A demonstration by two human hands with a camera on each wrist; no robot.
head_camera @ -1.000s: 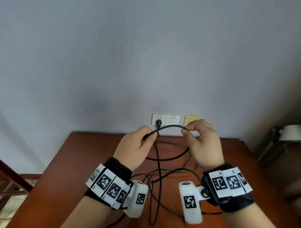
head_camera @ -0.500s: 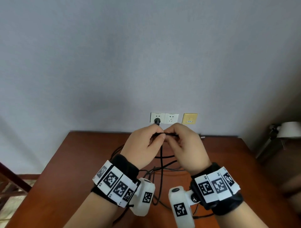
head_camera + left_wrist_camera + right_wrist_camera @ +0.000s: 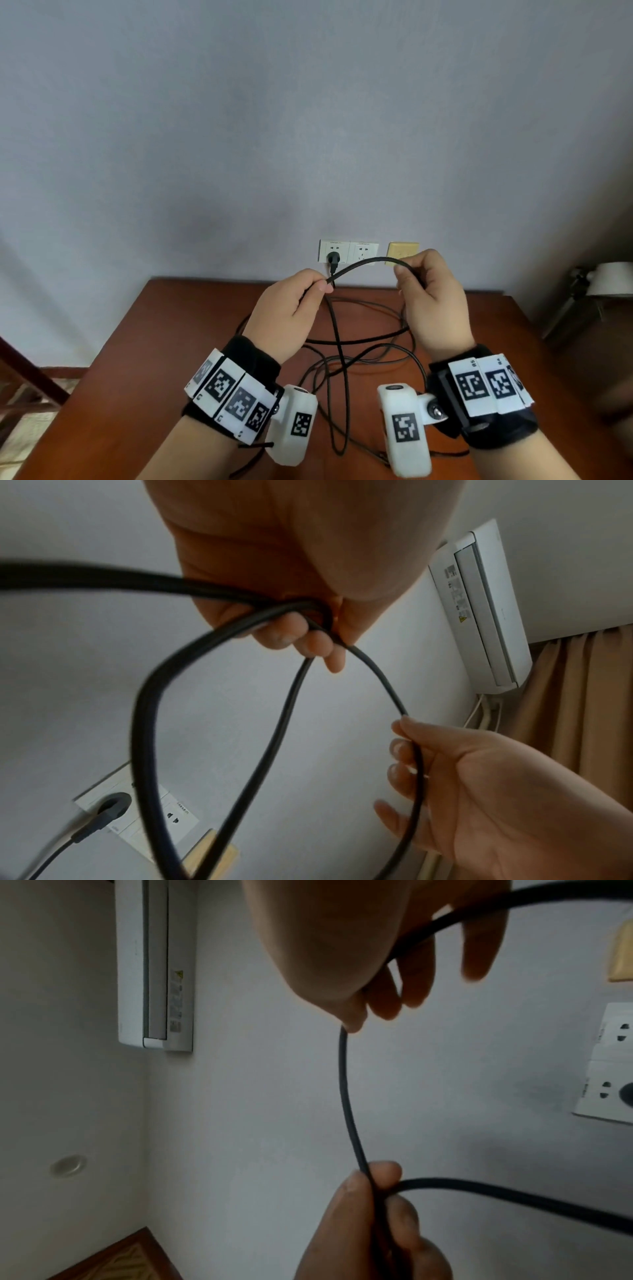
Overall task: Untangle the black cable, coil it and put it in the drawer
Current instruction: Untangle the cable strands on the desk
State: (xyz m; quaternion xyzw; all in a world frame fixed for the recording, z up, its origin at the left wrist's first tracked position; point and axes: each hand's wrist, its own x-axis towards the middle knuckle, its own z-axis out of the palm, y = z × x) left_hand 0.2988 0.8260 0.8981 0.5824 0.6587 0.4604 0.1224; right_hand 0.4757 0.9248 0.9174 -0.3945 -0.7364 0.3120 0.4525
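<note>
The black cable [image 3: 366, 262] arches between my two hands above the wooden table [image 3: 171, 342]. My left hand [image 3: 291, 308] pinches it between thumb and fingers, with loops gathered in the fist [image 3: 308, 620]. My right hand [image 3: 428, 291] grips the cable's other stretch with curled fingers [image 3: 394, 961]. More black cable [image 3: 339, 359] lies in tangled loops on the table below the hands. No drawer is in view.
White wall sockets [image 3: 349, 251] sit behind the table, with a black plug [image 3: 333, 257] in the left one and a yellow plate [image 3: 403, 251] beside them. A white lamp [image 3: 609, 284] stands at the right. An air conditioner [image 3: 479, 601] hangs on the wall by a brown curtain [image 3: 582, 710].
Half a second ago my hands met together at the cable; now they have drawn apart again, with a fresh arch of cable stretched between them.
</note>
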